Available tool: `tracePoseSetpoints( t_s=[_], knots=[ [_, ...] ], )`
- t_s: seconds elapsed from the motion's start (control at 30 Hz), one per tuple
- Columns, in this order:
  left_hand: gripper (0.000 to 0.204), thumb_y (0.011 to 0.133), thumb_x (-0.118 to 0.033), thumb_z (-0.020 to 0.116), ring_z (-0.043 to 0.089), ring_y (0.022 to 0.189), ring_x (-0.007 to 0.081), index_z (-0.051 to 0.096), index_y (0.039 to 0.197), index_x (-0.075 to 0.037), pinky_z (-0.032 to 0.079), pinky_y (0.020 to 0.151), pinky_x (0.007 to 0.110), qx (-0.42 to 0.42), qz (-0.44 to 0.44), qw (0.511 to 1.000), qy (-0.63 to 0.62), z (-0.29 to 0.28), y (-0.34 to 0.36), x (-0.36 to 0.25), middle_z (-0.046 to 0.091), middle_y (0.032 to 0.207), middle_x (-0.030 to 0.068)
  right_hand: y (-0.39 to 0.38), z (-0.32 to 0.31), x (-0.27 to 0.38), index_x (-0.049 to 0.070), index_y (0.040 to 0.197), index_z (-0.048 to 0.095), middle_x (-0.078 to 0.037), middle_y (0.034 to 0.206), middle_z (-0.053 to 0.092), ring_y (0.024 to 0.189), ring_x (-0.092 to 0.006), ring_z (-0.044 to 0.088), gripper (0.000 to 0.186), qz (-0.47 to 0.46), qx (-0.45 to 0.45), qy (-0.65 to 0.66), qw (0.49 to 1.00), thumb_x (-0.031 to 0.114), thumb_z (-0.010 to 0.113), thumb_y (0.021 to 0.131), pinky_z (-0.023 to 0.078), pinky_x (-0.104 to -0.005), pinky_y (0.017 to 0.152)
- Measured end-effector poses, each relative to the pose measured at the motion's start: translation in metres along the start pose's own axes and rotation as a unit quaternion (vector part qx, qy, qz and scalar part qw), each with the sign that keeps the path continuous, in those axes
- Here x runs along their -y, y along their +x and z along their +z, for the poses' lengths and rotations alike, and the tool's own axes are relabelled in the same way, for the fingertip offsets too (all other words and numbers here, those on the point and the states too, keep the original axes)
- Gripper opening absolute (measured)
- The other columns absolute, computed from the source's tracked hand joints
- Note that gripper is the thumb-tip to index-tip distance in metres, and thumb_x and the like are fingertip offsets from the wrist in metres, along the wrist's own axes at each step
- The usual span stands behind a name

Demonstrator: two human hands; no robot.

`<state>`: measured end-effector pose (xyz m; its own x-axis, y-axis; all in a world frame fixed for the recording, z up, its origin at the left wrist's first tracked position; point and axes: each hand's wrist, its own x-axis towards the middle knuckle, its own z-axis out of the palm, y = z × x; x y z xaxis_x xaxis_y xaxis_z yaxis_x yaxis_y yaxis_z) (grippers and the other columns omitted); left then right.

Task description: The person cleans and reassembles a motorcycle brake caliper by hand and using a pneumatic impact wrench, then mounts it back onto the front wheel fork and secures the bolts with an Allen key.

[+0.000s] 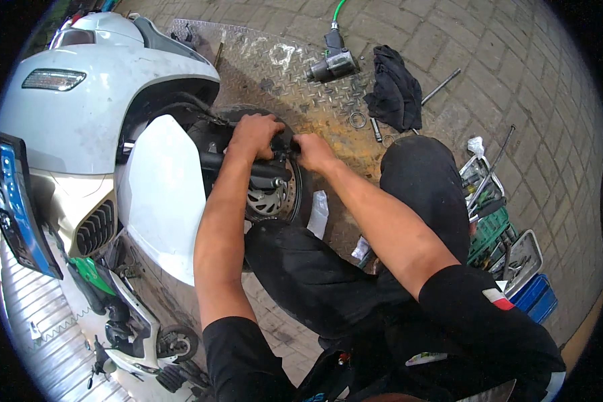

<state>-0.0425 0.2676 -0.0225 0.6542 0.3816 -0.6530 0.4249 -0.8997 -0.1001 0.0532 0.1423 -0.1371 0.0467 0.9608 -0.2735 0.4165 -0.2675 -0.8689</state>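
L hand is at the top of the front wheel of a white scooter, R hand just beside it, nearer the tyre's R edge. Between them, a small dark part sits close to the upper end of a dark fork leg, next to the brake disc. L fingers are bent over that part, tips mostly hidden; R fingers are curled at its other side. Can't tell if either set is pinching it. White fender is L of the L forearm. Impact wrench w/ green hose lies on a worn metal plate, approx. beyond the hands; black cloth to its R, 1 metal ring near the cloth. Green tool tray + blue box are R of the knee.
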Motion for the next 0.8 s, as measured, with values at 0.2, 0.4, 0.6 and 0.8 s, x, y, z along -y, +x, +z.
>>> tracePoseSetpoints(
  t_s=[0.2, 0.4, 0.6, 0.8],
  knots=[
    [0.071, 0.056, -0.02, 0.085, 0.059, 0.115, 0.035, 0.065, 0.125, -0.019, 0.05, 0.093, 0.047, -0.018, -0.025, 0.999, 0.011, -0.004, 0.001, -0.003, 0.062, 0.123, 0.0098, -0.006, 0.006, -0.007, 0.006, 0.102, 0.07, -0.023, 0.1, 0.069, 0.098, -0.0425, 0.065, 0.029, 0.006, -0.025, 0.028, 0.999, 0.009, 0.067, 0.073, 0.052, -0.0509, 0.086],
    [0.074, 0.055, -0.021, 0.086, 0.059, 0.115, 0.0339, 0.064, 0.125, -0.017, 0.05, 0.093, 0.047, -0.009, 0.001, 1.0, 0.0, 0.0, -0.002, 0.0, 0.062, 0.122, 0.0089, -0.015, 0.017, -0.002, 0.005, 0.1, 0.071, -0.024, 0.094, 0.069, 0.095, -0.0429, 0.065, 0.029, 0.036, -0.057, 0.067, 0.995, 0.014, 0.075, 0.073, 0.051, -0.0503, 0.08],
    [0.075, 0.053, -0.021, 0.086, 0.06, 0.114, 0.0343, 0.065, 0.124, -0.016, 0.05, 0.093, 0.048, 0.006, 0.025, 0.999, -0.023, -0.002, 0.005, 0.003, 0.063, 0.12, 0.0099, -0.012, 0.023, -0.01, 0.005, 0.097, 0.072, -0.025, 0.092, 0.068, 0.093, -0.0433, 0.065, 0.026, 0.033, -0.066, 0.075, 0.994, 0.013, 0.071, 0.073, 0.051, -0.0501, 0.078],
    [0.075, 0.053, -0.019, 0.085, 0.06, 0.115, 0.0351, 0.065, 0.125, -0.017, 0.05, 0.094, 0.047, -0.012, 0.014, 1.0, -0.023, -0.004, 0.002, -0.003, 0.063, 0.122, 0.0115, -0.012, 0.022, -0.011, 0.007, 0.097, 0.074, -0.024, 0.095, 0.068, 0.094, -0.0425, 0.066, 0.027, 0.047, -0.043, 0.088, 0.994, 0.014, 0.072, 0.071, 0.052, -0.051, 0.082]
  ],
)
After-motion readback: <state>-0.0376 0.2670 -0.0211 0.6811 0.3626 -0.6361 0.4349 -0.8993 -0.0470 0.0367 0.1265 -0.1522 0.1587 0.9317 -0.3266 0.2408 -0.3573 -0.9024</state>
